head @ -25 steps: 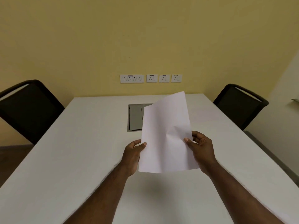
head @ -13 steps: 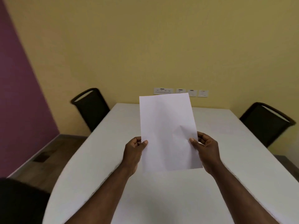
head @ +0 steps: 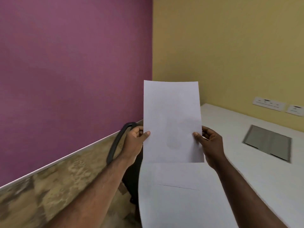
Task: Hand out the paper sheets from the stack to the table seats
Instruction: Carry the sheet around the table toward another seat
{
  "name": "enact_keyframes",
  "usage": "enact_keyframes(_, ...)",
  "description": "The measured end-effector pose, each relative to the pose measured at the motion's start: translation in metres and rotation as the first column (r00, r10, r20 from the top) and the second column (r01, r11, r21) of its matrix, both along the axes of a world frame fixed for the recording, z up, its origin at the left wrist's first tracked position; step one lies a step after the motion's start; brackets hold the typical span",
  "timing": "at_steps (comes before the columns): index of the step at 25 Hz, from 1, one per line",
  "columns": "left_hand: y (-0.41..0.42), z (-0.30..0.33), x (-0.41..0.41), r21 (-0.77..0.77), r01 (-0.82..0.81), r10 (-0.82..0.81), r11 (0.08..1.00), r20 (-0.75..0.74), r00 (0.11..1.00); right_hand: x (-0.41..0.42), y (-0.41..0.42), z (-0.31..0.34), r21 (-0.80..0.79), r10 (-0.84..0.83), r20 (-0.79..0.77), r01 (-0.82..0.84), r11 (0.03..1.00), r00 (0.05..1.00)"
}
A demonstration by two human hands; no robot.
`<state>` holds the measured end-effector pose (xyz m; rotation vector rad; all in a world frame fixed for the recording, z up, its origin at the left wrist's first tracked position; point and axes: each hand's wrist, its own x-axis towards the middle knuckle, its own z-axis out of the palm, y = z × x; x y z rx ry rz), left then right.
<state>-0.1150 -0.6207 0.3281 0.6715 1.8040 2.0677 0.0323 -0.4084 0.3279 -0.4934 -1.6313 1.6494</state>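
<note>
paper sheet (head: 172, 120) is up in the air in front of the camera, held upright in portrait, blank white with a faint crease or shadow around the middle. both hands are on it: left hand (head: 136, 139) pinches the left edge low down, thumb lying across the front of the page and the other fingers curled behind, and right hand (head: 209, 142) does the same on the right edge, thumb on the front. so each one is grasping the sheet, nothing loose.

under the held page there's the white bench (head: 246, 170), its curved near edge running down the lower middle of the shot. another sheet (head: 179, 175) lies flat on it just below the raised one, only its near edge showing as a thin dark line. whether more pages sit under it i can't tell.

further right on the bench is a grey flap panel (head: 268, 142) set into the top. black chair (head: 118, 142) pokes out behind the left wrist, beside the bench edge. purple wall left, yellow wall right with white sockets (head: 269, 103), brownish floor bottom left, all a bit blurry.
</note>
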Motion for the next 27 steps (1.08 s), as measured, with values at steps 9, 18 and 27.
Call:
enact_keyframes(9, -0.219, -0.007, -0.117, -0.041, -0.356, 0.353, 0.934, -0.057, 0.934, -0.182, -0.182, 0.001, 0.055, 0.312, 0.065, -0.315, 0.947, 0.948)
enact_keyframes(18, -0.329, -0.022, -0.243, -0.045, -0.373, 0.372, 0.927, -0.036, 0.928, -0.328, -0.284, -0.022, 0.004, 0.373, 0.084, -0.375, 0.927, 0.924)
enact_keyframes(27, -0.305, -0.044, -0.401, -0.130, -0.379, 0.370, 0.916, -0.091, 0.925, -0.484, -0.256, -0.042, 0.001, 0.351, 0.088, -0.352, 0.936, 0.932)
